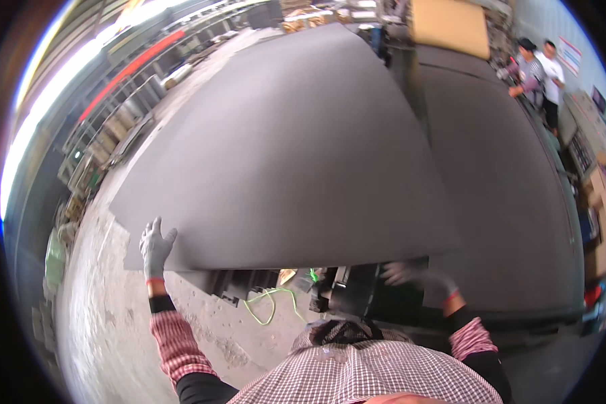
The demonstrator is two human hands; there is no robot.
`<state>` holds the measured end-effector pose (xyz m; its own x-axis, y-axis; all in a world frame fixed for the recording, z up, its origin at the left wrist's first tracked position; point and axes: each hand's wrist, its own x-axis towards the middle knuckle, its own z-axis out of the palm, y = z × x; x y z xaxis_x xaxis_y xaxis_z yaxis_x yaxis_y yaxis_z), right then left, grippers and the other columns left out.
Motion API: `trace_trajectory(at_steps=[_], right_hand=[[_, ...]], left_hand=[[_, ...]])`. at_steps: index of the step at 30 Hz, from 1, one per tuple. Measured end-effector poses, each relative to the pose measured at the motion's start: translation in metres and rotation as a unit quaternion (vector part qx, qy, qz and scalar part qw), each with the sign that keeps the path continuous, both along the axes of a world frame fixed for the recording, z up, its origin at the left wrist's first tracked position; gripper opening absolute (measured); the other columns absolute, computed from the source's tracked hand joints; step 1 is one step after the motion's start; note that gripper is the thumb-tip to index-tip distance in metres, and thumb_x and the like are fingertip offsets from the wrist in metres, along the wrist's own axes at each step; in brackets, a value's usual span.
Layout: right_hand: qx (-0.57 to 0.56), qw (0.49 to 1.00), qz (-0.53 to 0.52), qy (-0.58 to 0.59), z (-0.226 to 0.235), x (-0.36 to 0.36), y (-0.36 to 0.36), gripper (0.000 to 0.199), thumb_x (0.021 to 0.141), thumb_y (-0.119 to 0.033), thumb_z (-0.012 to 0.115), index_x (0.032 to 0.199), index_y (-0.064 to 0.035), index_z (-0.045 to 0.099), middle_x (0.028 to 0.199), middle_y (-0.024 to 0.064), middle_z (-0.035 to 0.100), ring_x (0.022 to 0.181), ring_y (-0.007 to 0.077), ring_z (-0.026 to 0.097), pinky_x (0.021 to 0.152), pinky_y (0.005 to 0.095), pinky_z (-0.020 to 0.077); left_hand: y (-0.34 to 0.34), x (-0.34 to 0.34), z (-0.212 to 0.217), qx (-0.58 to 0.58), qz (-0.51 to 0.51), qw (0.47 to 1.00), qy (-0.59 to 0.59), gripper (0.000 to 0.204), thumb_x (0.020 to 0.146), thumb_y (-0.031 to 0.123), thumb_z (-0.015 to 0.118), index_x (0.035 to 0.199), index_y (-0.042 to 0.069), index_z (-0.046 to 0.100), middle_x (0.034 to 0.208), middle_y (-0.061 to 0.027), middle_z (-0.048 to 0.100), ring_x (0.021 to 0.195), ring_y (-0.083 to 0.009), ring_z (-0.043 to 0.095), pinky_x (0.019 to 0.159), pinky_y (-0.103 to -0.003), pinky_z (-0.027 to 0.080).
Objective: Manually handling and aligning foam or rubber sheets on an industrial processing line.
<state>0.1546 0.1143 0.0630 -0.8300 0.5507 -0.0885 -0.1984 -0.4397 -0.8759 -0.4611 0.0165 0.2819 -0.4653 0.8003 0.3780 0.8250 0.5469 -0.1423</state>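
Note:
A large dark grey sheet [283,155] spreads out in front of me, bulging a little in the middle and blurred along its right side. Beside its near left corner is my left hand [156,248], in a grey glove, the fingers stretched up and the thumb apart; it seems to touch the sheet's edge. My right hand [414,275], gloved too and smeared by motion, is just below the near right edge. Its fingers look extended, with nothing seen in them. To the right another wide dark sheet [501,182] lies on a long machine table.
Under the near edge show a stack of dark sheets [239,284] and a green cord [273,306] on the concrete floor [108,316]. Two people [535,74] stand at the far right beside the table, near a control cabinet [586,128]. A tan sheet [450,27] is at the back.

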Motion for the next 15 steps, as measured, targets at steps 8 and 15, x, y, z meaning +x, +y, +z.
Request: trace_trajectory(at_steps=[8, 15], right_hand=[[0.139, 0.856, -0.451, 0.211, 0.117, -0.162, -0.020, 0.056, 0.073, -0.017, 0.068, 0.122, -0.0052, 0.045, 0.115, 0.0031, 0.050, 0.109, 0.0172, 0.046, 0.097, 0.0347, 0.0333], [0.142, 0.773, -0.618, 0.021, 0.142, -0.022, 0.070, 0.003, 0.070, -0.009, 0.054, 0.072, -0.0086, 0.055, 0.079, 0.0017, 0.053, 0.072, 0.0122, 0.049, 0.069, 0.0272, 0.0418]], left_hand=[[-0.013, -0.110, -0.068, 0.086, 0.213, 0.956, -0.181, 0.088, 0.073, 0.073, 0.047, 0.127, 0.003, 0.043, 0.129, -0.0249, 0.041, 0.123, -0.0434, 0.034, 0.100, -0.052, 0.028], [-0.060, -0.191, -0.060, 0.165, 0.149, 0.948, -0.228, 0.077, 0.076, 0.062, 0.055, 0.116, -0.004, 0.049, 0.096, -0.0237, 0.062, 0.094, -0.0361, 0.060, 0.080, -0.044, 0.047]])
